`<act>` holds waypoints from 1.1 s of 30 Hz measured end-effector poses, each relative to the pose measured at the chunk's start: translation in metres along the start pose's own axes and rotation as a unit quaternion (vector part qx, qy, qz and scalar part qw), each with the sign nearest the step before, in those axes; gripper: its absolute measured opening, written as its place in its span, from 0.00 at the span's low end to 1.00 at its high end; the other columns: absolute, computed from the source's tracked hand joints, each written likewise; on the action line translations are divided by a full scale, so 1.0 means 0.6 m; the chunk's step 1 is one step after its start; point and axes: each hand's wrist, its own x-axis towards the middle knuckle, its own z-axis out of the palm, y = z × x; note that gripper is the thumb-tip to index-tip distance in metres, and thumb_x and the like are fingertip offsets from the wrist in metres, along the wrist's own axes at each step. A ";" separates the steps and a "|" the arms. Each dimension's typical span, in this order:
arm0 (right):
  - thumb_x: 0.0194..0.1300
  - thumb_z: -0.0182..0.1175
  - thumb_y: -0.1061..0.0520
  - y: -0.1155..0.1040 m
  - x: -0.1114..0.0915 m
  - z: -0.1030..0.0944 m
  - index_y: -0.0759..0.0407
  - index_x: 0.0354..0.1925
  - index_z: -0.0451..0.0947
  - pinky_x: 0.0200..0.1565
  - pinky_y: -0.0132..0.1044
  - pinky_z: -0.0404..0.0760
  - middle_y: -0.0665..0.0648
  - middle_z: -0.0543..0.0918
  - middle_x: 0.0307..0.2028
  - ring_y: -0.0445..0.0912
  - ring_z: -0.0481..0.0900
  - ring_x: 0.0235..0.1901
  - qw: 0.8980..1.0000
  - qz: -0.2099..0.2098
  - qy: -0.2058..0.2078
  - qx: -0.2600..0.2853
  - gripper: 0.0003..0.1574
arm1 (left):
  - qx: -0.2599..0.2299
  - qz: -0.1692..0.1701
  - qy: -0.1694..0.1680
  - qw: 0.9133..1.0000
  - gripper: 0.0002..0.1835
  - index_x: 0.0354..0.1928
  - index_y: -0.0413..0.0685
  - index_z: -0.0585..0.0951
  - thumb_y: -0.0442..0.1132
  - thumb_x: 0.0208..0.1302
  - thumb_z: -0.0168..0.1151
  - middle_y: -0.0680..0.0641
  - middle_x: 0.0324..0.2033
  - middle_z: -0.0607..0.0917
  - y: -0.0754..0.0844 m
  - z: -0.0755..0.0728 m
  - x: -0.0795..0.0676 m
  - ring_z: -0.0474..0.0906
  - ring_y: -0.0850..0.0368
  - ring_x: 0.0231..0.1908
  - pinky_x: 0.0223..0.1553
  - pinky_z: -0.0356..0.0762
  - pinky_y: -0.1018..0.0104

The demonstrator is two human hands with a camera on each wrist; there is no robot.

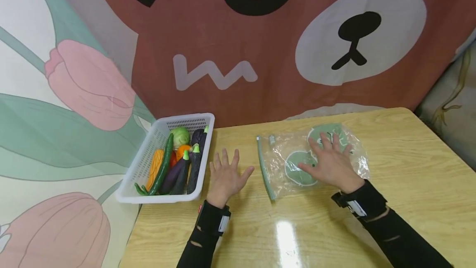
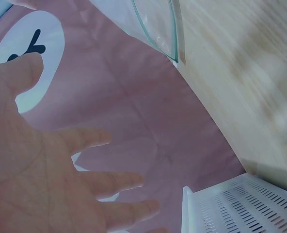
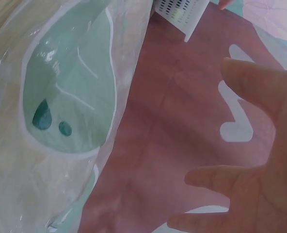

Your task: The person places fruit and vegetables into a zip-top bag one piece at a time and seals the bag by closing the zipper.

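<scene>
My left hand [image 1: 227, 180] is spread with straight fingers, just right of a white plastic basket [image 1: 124, 195]. In the left wrist view the palm of that hand [image 2: 32, 165] shows, with nothing in it. My right hand [image 1: 332, 162] also has its fingers spread and overlaps a clear zip bag [image 1: 277, 177] in the head view. Green printed shapes mark the bag, and a green zip strip [image 1: 265, 168] runs along its left end. The right wrist view shows the bag [image 3: 71, 82] beside the bare palm [image 3: 279, 179].
Inside the basket lie a green cabbage [image 1: 180, 136], a long green pepper [image 1: 163, 164], corn [image 1: 155, 168], an orange vegetable [image 1: 182, 151] and several eggplants [image 1: 194, 168]. The wooden table [image 1: 320, 235] meets a printed cloth [image 1: 223, 106] at its back edge.
</scene>
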 end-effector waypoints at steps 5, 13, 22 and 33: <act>0.58 0.57 0.29 -0.010 0.004 0.003 0.66 0.69 0.58 0.52 0.79 0.42 0.78 0.50 0.67 0.78 0.41 0.64 1.000 -0.002 -0.008 -0.007 0.56 | -0.041 0.009 -0.009 0.999 0.41 0.73 0.52 0.57 0.69 0.65 0.40 0.31 0.69 0.52 0.000 0.003 0.009 0.45 0.31 0.68 0.63 0.50 0.37; 0.58 0.63 0.41 -0.055 0.021 0.024 0.70 0.64 0.63 0.29 0.50 0.75 0.72 0.70 0.46 0.61 0.74 0.36 0.999 -0.029 0.013 0.005 0.48 | -0.305 -0.019 -0.010 0.952 0.33 0.71 0.45 0.59 0.50 0.69 0.53 0.33 0.60 0.68 -0.001 0.031 0.037 0.70 0.39 0.56 0.49 0.73 0.47; 0.55 0.66 0.41 -0.120 0.047 0.078 0.69 0.64 0.63 0.16 0.38 0.69 0.68 0.67 0.40 0.47 0.68 0.15 0.999 -0.042 -0.030 0.016 0.50 | -0.459 -0.094 -0.041 0.882 0.29 0.66 0.40 0.63 0.39 0.66 0.57 0.43 0.37 0.78 0.000 0.091 0.072 0.82 0.47 0.31 0.28 0.78 0.63; 0.51 0.69 0.40 -0.165 0.053 0.134 0.71 0.63 0.62 0.21 0.40 0.75 0.69 0.66 0.46 0.51 0.73 0.21 0.995 -0.058 -0.049 -0.066 0.53 | -0.452 -0.093 -0.078 0.884 0.29 0.65 0.38 0.63 0.38 0.65 0.58 0.43 0.31 0.81 0.017 0.114 0.079 0.82 0.51 0.25 0.26 0.81 0.62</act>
